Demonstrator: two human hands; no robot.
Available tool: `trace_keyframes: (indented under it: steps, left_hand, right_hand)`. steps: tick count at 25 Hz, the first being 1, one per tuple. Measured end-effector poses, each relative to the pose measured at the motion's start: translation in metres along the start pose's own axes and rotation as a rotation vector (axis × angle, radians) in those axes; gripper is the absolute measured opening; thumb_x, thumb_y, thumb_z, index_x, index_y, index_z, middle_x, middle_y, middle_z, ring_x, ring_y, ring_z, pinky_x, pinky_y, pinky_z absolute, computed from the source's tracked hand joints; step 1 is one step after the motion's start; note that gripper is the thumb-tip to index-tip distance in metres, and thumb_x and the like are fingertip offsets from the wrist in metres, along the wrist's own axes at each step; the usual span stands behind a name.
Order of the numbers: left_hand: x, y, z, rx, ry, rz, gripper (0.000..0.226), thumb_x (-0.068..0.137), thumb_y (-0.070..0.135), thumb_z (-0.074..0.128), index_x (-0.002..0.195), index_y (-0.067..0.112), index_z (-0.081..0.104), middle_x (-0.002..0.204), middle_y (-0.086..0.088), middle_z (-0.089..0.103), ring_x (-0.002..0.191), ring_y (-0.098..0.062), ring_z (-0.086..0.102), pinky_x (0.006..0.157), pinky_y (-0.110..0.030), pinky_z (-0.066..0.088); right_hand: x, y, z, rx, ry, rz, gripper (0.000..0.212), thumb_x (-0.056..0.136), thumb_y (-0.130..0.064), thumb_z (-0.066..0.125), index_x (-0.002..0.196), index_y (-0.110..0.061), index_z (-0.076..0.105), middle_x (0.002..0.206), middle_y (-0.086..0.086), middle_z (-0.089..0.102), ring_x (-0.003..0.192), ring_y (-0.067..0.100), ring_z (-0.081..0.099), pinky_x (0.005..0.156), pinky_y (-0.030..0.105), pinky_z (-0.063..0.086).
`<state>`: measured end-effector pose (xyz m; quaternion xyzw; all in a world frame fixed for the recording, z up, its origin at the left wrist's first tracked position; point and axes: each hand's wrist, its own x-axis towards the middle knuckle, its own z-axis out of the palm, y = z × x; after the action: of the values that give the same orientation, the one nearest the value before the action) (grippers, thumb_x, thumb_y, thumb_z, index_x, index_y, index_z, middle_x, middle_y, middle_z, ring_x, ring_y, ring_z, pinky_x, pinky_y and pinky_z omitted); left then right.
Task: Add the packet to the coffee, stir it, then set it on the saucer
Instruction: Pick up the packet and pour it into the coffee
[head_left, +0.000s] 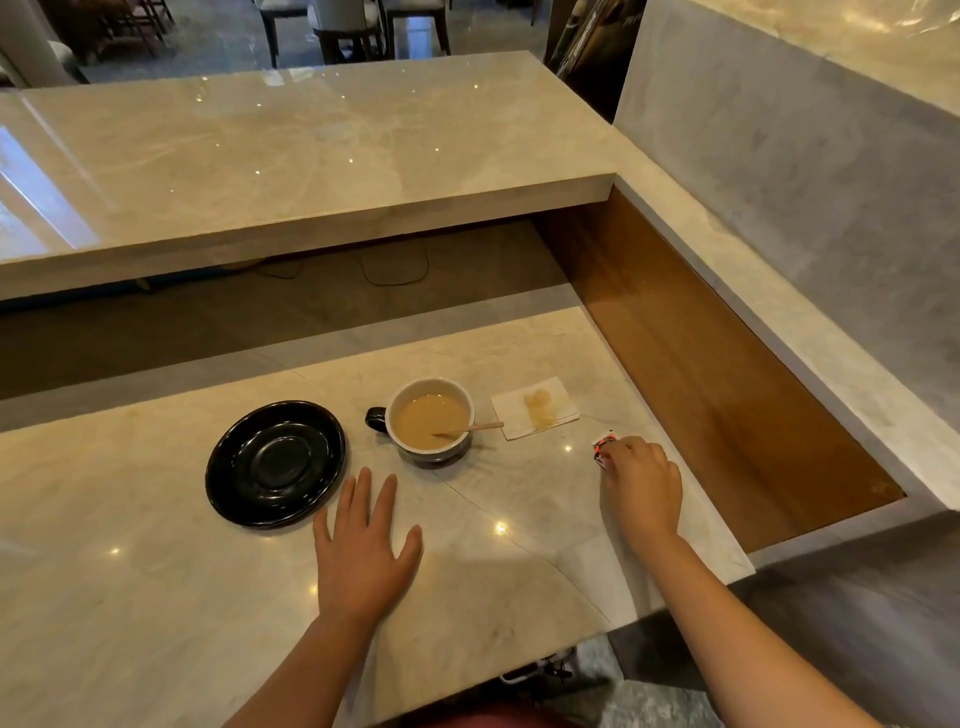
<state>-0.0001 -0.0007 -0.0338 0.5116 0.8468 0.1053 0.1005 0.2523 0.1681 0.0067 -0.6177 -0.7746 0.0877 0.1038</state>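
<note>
A coffee cup, white inside and dark outside, stands on the marble counter with milky coffee in it. A wooden stirrer leans in the cup, pointing right. Left of the cup lies an empty black saucer. A small packet with red and black print lies on the counter to the right. My right hand rests over it with fingertips curled on its near edge. My left hand lies flat on the counter with fingers spread, just in front of the cup and saucer.
A stained white napkin lies right of the cup. A raised marble shelf overhangs the back of the counter. A brown wooden side panel and a marble wall close off the right. The counter's front edge is near my forearms.
</note>
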Motion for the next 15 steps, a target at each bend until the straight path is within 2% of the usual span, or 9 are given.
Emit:
trace_keyframes:
  steps: [2,4,6,8,11,15]
  left_hand:
    - [0.000,0.001,-0.002,-0.009,-0.002,0.001,0.066,0.092,0.052,0.042,0.148,0.026,0.018,0.160,-0.006,0.008,0.146,-0.022,0.002,0.117,-0.055,0.007]
    - [0.000,0.001,-0.003,0.000,-0.022,-0.009,0.067,0.092,0.054,0.038,0.148,0.027,0.014,0.160,-0.005,0.004,0.146,-0.022,-0.002,0.117,-0.055,0.005]
    - [0.000,0.001,-0.003,0.036,-0.057,-0.019,0.069,0.091,0.059,0.029,0.148,0.030,0.001,0.160,-0.003,-0.005,0.145,-0.021,-0.009,0.116,-0.056,-0.001]
    - [0.000,0.001,-0.003,0.074,-0.080,-0.022,0.070,0.089,0.062,0.019,0.144,0.033,-0.012,0.158,-0.002,-0.014,0.144,-0.020,-0.015,0.115,-0.057,-0.007]
    - [0.000,0.002,-0.005,0.085,-0.095,-0.023,0.070,0.086,0.064,0.012,0.143,0.034,-0.014,0.158,-0.001,-0.016,0.144,-0.020,-0.017,0.115,-0.058,-0.006]
    - [0.001,0.001,-0.004,0.094,-0.093,-0.014,0.069,0.086,0.065,0.006,0.145,0.033,-0.012,0.158,-0.001,-0.016,0.144,-0.020,-0.017,0.115,-0.058,-0.006]
  right_hand:
    - [0.000,0.001,-0.003,0.068,0.024,0.060,0.031,0.086,-0.015,0.061,0.116,-0.010,0.058,0.117,0.013,0.062,0.103,0.030,0.054,0.083,0.042,0.043]
    - [0.001,0.005,-0.006,0.035,0.007,0.135,0.039,0.085,-0.027,0.064,0.118,-0.009,0.054,0.117,0.014,0.061,0.105,0.030,0.053,0.083,0.043,0.046]
    - [0.001,0.008,-0.009,-0.025,-0.034,0.186,0.041,0.084,-0.037,0.063,0.112,-0.008,0.057,0.111,0.015,0.062,0.100,0.029,0.055,0.075,0.041,0.048]
    - [0.000,0.009,-0.010,0.015,-0.061,0.236,0.041,0.083,-0.040,0.064,0.109,-0.008,0.059,0.108,0.015,0.062,0.094,0.028,0.056,0.067,0.037,0.049]
    - [-0.003,0.007,-0.008,0.179,-0.083,0.309,0.042,0.081,-0.036,0.068,0.110,-0.008,0.057,0.111,0.016,0.057,0.088,0.029,0.059,0.064,0.033,0.046]
    - [-0.010,0.007,-0.006,0.482,-0.034,0.296,0.028,0.082,-0.015,0.068,0.106,-0.006,0.055,0.106,0.021,0.063,0.085,0.030,0.059,0.067,0.032,0.046]
